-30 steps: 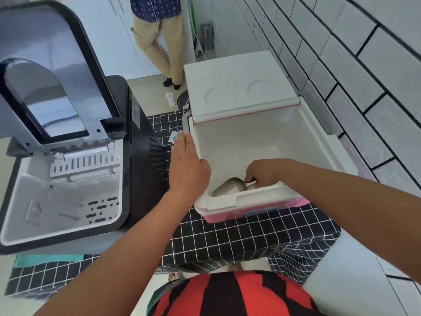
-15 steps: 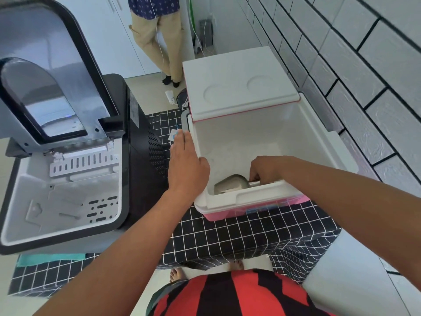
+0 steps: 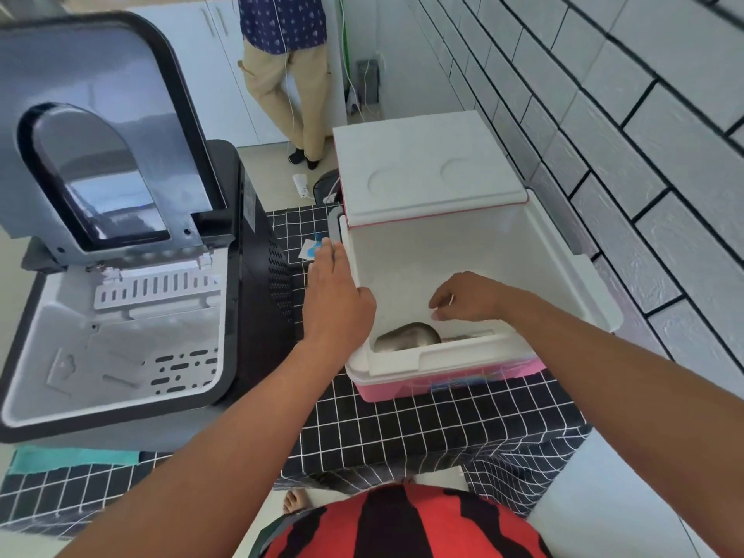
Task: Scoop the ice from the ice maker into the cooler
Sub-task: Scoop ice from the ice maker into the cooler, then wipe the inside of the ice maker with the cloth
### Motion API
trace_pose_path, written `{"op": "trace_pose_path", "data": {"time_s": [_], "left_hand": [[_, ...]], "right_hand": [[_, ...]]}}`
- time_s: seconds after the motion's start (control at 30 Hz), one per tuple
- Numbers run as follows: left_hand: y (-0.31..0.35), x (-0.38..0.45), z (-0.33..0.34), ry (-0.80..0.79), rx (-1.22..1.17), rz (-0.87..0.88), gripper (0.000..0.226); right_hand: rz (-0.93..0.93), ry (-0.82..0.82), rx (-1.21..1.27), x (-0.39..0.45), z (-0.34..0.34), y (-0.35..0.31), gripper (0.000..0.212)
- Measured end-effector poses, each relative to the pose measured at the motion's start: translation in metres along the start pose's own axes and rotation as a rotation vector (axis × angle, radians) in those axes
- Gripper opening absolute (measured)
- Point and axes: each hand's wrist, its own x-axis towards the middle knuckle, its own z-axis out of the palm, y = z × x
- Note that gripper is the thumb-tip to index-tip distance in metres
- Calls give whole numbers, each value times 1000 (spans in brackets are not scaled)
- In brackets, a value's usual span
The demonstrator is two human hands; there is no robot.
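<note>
The pink-and-white cooler stands open on the checked cloth, its lid tipped back. A metal scoop lies on the cooler floor by the near wall, its handle pointing right. My right hand hovers just above the scoop with loosely curled fingers and holds nothing. My left hand rests flat on the cooler's left rim, fingers straight. The black ice maker sits at the left with its lid raised. Its white bin shows no ice.
A black cloth with a white grid covers the table. A white tiled wall runs along the right. A person stands on the floor beyond the table. A teal strip lies under the ice maker's front.
My right hand let go of the scoop's handle and lifted slightly; the scoop now lies loose in the cooler. My left hand stayed on the rim.
</note>
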Motion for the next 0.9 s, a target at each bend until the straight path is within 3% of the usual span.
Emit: {"op": "trace_pose_path", "data": {"time_s": [0.17, 0.27, 0.43, 0.53, 0.67, 0.9], "left_hand": [[2, -1, -3, -13, -16, -6, 77], [4, -1, -9, -28, 94, 33, 71], [-3, 0, -47, -24, 32, 116, 28], [-18, -6, -90, 74, -48, 185, 35], [-62, -21, -160, 214, 5, 306, 35], [-203, -77, -265, 323, -20, 126, 29]], "right_hand": [[-8, 218, 313, -20, 0, -24, 13], [-20, 355, 340, -34, 7, -42, 15], [-33, 505, 449, -53, 0, -74, 21], [-73, 557, 441, -60, -10, -107, 25], [-221, 666, 404, -61, -19, -178, 19], [-385, 650, 383, -42, 13, -335, 21]]}}
